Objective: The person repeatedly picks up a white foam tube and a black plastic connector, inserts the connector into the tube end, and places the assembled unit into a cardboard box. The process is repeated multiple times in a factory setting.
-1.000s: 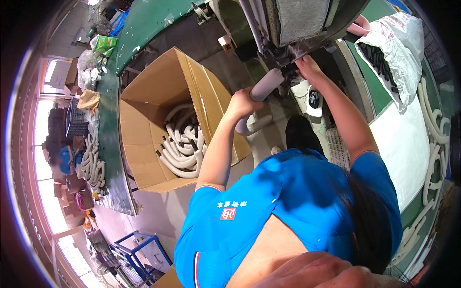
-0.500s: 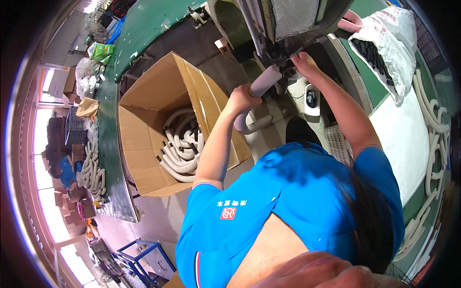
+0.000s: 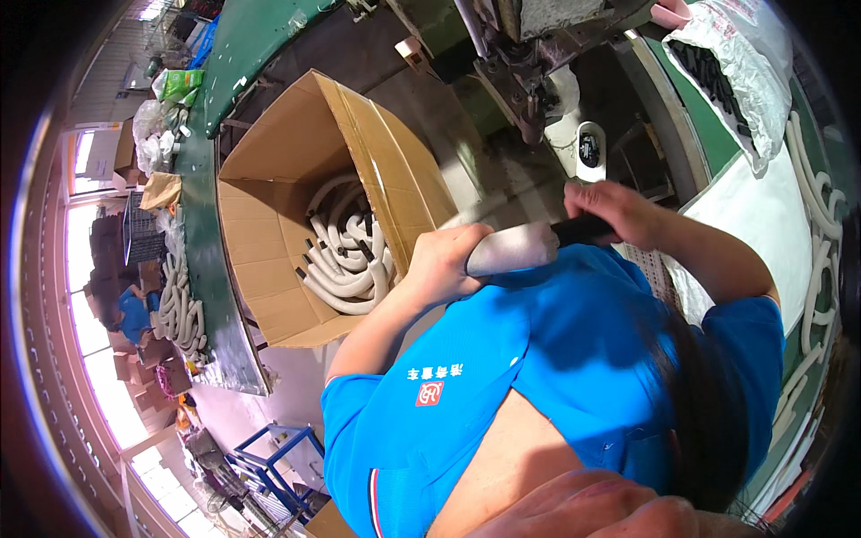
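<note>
My left hand (image 3: 448, 264) is wrapped round a grey-white, padded-looking tube (image 3: 516, 251), held in front of my chest. Another pale, motion-smeared length, seemingly the tube's other part, shows beyond that hand. At its right end sits a narrower black piece (image 3: 576, 231), with the fingers of my right hand (image 3: 619, 213) closed on it. Beyond my hands hangs the metal head of a machine (image 3: 529, 85), apart from the tube. To the left an open cardboard carton (image 3: 260, 300) holds several bent, pale tubes (image 3: 345, 278) with black ends.
A green-topped table (image 3: 208, 242) runs along the left, bearing more pale tubes (image 3: 179, 309) and bags. On the right bench, a white sack (image 3: 740, 54) full of black pieces stands by a white sheet (image 3: 753, 242) and more tubes (image 3: 814, 179). A blue metal frame (image 3: 273, 453) stands at lower left.
Both hands have come back from the machine toward my chest, bringing the tube with them. Its black end piece is now plainly visible between my hands.
</note>
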Available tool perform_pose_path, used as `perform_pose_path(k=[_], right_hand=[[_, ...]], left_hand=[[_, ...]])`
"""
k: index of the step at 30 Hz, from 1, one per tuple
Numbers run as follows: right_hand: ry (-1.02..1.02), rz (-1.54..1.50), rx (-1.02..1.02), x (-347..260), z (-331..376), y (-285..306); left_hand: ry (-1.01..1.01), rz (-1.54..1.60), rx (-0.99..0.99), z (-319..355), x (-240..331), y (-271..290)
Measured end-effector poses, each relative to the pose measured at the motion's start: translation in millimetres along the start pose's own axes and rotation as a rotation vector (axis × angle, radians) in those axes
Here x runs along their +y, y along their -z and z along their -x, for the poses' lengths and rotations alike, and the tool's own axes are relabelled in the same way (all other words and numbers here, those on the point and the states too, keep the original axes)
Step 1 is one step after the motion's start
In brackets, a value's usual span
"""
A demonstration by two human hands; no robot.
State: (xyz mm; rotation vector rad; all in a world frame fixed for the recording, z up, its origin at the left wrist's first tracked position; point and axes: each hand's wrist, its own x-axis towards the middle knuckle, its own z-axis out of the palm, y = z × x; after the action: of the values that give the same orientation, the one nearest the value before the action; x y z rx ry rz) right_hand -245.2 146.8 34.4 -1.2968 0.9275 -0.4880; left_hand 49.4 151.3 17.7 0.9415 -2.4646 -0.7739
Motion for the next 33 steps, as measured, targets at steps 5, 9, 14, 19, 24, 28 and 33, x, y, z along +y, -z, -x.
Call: perform_pose_path(k=[5,9,14,19,24,28,33], right_hand=[[-0.03,0.152,0.178,36,0,-25],[0.066,0.09,0.174,27,-8,-24],[0.25,0.337,0.22,26,-18,-14],[0.183,-0.322,0.329,19,-21,17],[-0.106,-0.155,1.123,158,-8,44],[0.196,-1.09,0.254,102,28,34],[0.375,-0.89,-0.03,78,11,24]], left_hand=[[0.294,-0.131,-0.176,-3,23,-24],[0.326,0.265,-0.081,-9,29,-51],[0.366,0.238,-0.009,-31,36,-71],[0.669,0.436,0.417,-35,8,-56],[0.523,1.774,0.888,19,-68,-13],[0.581,2.211,0.636,22,-103,-46],[0.826,0.42,0.44,-18,-143,-133]])
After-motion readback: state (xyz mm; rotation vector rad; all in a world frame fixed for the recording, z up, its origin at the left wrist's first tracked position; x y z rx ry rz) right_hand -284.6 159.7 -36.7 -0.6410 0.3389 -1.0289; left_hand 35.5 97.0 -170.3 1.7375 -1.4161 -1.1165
